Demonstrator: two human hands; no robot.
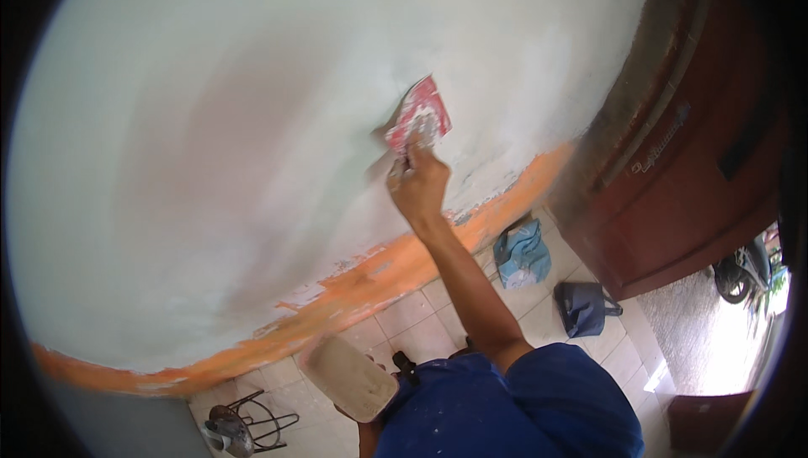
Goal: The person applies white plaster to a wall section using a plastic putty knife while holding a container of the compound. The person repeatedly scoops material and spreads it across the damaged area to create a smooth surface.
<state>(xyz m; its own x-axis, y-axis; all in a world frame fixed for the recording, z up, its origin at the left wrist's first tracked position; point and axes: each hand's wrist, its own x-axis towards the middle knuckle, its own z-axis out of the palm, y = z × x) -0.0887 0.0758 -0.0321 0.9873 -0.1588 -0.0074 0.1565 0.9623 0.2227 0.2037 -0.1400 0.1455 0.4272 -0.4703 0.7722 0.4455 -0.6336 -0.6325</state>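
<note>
Two hands are at work: our right hand point(418, 187) pinches a red putty scraper point(433, 106) by its lower end, the blade held up at the pale wall point(210, 121). We judge it light, thin and slightly springy, slick where whitish paste coats it, so best held low, near the palm. Our left hand point(347, 416), largely hidden, grasps a cream tray point(352, 378), probably light and stiff, steadiest from beneath. We cannot make out whether the blade touches plaster, or the tray's far face.
</note>
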